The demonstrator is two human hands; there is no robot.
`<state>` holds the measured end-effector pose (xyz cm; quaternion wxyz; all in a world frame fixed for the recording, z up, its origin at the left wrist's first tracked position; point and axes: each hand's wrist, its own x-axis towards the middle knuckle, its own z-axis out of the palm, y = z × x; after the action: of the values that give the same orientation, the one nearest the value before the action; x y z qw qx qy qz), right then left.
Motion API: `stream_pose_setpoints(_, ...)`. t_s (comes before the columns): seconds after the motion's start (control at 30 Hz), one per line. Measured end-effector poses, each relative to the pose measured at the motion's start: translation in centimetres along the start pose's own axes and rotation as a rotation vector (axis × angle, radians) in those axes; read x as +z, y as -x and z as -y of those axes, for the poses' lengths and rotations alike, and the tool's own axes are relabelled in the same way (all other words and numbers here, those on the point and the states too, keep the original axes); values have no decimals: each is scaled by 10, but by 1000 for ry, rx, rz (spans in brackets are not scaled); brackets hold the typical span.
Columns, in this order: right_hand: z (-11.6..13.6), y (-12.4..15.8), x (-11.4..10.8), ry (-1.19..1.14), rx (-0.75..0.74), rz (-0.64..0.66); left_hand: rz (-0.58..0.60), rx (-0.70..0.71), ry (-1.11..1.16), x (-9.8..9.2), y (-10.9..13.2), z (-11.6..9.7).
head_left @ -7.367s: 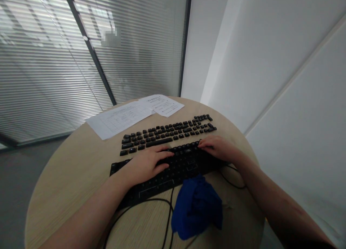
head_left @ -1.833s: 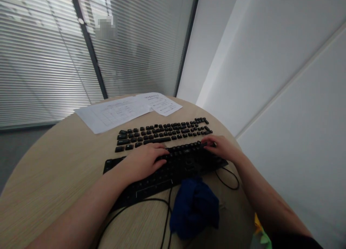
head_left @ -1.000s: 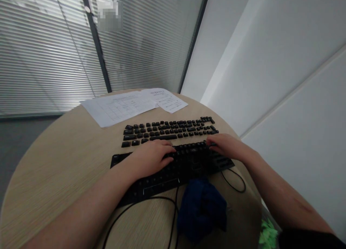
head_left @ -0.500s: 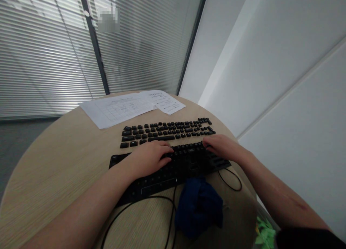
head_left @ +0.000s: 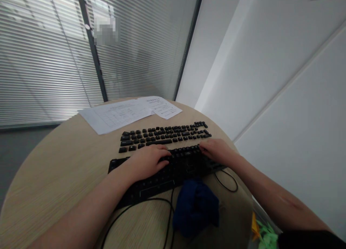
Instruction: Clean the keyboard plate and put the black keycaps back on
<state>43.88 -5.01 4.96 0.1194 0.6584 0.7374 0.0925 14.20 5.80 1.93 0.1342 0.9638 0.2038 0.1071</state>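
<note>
A black keyboard (head_left: 175,169) lies on a round wooden table (head_left: 62,169). Just beyond it, several loose black keycaps (head_left: 162,135) sit in rows on the wood. My left hand (head_left: 147,162) rests on the keyboard's left half with its fingers lying flat over the keys. My right hand (head_left: 217,151) is at the keyboard's far right edge, fingers drawn together at the top row; what they pinch, if anything, is hidden.
A crumpled dark blue cloth (head_left: 196,207) lies at the near edge beside the keyboard's black cable (head_left: 228,180). Two printed sheets (head_left: 119,114) lie at the far side. Window blinds stand behind, a white wall to the right. Green and yellow items (head_left: 261,232) show below the table edge.
Both hands stay on the keyboard. My right hand has shifted slightly left along the top row. The camera has shifted a little.
</note>
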Motion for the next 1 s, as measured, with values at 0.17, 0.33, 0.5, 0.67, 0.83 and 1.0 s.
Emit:
stream_pose_setpoints(0.17,-9,12,13,-112,26,-42,-7,8,23,1,1,1)
stream_pose_setpoints(0.33,-16,11,21,-171,6,-16,0,5,26,2,0,1)
stream_pose_setpoints(0.5,-19,5,21,-172,-34,3,5,7,25,1,0,1)
stream_pose_setpoints(0.67,-40,-13,15,-194,-135,39,4,-6,33,2,-1,1)
stream_pose_setpoints(0.83,-85,-66,6,-199,20,-48,7,-9,25,3,-1,3)
stream_pose_setpoints(1.0,-118,-129,18,-100,231,-29,12,-17,24,1,0,3)
